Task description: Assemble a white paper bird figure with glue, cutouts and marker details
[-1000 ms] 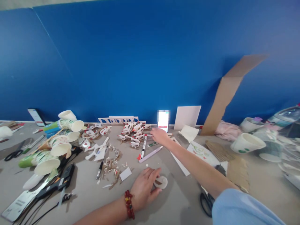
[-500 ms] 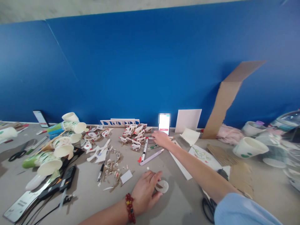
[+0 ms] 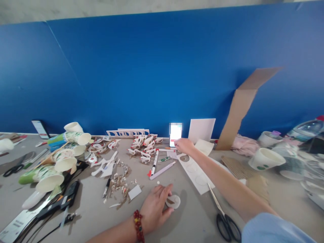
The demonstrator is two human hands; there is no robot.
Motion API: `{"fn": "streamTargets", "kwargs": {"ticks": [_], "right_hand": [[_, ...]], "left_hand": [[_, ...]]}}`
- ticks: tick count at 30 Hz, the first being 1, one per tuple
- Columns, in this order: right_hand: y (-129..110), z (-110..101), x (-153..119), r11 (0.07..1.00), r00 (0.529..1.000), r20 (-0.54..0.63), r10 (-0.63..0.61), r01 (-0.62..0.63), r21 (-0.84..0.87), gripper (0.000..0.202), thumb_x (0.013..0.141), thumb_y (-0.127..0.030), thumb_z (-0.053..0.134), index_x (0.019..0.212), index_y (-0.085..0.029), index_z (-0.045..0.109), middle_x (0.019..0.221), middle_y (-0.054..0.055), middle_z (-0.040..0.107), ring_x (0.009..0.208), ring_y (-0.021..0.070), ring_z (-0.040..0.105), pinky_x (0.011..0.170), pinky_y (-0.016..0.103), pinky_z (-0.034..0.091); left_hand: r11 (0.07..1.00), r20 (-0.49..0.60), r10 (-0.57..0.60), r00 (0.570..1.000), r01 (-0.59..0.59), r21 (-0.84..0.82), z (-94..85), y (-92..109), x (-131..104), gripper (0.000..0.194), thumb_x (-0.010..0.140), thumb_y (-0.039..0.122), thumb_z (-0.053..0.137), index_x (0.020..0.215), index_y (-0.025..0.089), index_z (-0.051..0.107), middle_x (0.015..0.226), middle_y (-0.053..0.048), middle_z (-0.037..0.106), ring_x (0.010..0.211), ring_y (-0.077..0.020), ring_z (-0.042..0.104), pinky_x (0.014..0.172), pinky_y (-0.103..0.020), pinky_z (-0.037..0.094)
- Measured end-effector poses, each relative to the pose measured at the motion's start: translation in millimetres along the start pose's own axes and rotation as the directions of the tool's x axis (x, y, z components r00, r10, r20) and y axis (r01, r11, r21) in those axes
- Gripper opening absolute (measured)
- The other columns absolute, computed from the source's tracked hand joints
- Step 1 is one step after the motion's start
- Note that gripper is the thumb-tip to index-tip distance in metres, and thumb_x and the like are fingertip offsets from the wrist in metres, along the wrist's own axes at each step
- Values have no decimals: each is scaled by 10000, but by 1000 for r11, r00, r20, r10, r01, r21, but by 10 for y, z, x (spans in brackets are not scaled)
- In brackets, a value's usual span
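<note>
My left hand (image 3: 157, 208), with a red bead bracelet (image 3: 138, 224) on its wrist, rests at the table's front. Its thumb and fingers close around the edge of a small round white disc (image 3: 174, 201) with a brown patch. My right hand (image 3: 185, 146) reaches forward to an upright phone (image 3: 175, 135) with a lit screen. Its fingertips are at the lower right of the screen, and it holds nothing that I can see. Below my right forearm lies a white strip (image 3: 193, 173) with round outlines and a cut-out. Black-handled scissors (image 3: 227, 226) lie open beside it.
White cut-out pieces with red marks (image 3: 145, 146) are heaped at the middle back. Markers (image 3: 155, 163), a lilac pen (image 3: 163, 169) and paper scraps (image 3: 120, 182) lie nearby. Paper cups (image 3: 50, 179) lie left; bent cardboard (image 3: 234, 114) leans on the blue partition (image 3: 152, 67).
My right hand has shifted rightward to the phone's lower right corner, baring more of the pens and white strip. The scissors show more fully. My left hand stays at the disc.
</note>
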State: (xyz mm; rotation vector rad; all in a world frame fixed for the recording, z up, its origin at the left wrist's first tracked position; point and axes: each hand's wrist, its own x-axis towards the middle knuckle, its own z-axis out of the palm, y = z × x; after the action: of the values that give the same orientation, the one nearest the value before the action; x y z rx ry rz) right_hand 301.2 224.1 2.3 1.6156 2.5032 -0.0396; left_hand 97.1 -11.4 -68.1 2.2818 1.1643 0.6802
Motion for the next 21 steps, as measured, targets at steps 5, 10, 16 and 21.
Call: {"fn": "streamTargets", "kwargs": {"ticks": [5, 10, 16, 21], "right_hand": [[-116, -5, -123, 997, 996, -25, -80, 81, 11, 302, 942, -320, 575, 1203, -168, 571, 1208, 86, 600, 999, 212, 626, 842, 419, 543], [-557, 5, -313, 930, 928, -99, -360, 365, 35, 235, 969, -255, 475, 1133, -260, 644, 1147, 40, 651, 1029, 194, 611, 794, 288, 494], [-969, 108, -338, 827, 821, -106, -561, 561, -36, 212, 936, -185, 481, 1036, -220, 665, 1014, 81, 663, 938, 193, 601, 732, 271, 436], [-1035, 41, -308, 802, 795, -107, -597, 593, -72, 201, 915, -103, 458, 917, -177, 645, 974, 105, 654, 927, 204, 572, 728, 283, 417]], "left_hand": [[1000, 4, -2, 1000, 2, 0, 9, -10, 12, 779, 744, 100, 664, 1393, 267, 266, 1159, -51, 598, 1030, -235, 536, 968, -428, 445], [1000, 26, -21, 999, 21, 3, 5, 0, 24, 724, 742, 103, 655, 1369, 254, 324, 1156, -52, 610, 1034, -243, 541, 982, -448, 433], [999, 40, -47, 998, 46, 8, -40, 54, 33, 700, 736, 110, 659, 1359, 237, 366, 1156, -56, 616, 1040, -250, 539, 962, -430, 445], [1000, 17, -16, 1000, 16, 10, -21, 30, 21, 723, 745, 115, 657, 1382, 238, 339, 1161, -61, 610, 1043, -247, 542, 961, -427, 448]]}}
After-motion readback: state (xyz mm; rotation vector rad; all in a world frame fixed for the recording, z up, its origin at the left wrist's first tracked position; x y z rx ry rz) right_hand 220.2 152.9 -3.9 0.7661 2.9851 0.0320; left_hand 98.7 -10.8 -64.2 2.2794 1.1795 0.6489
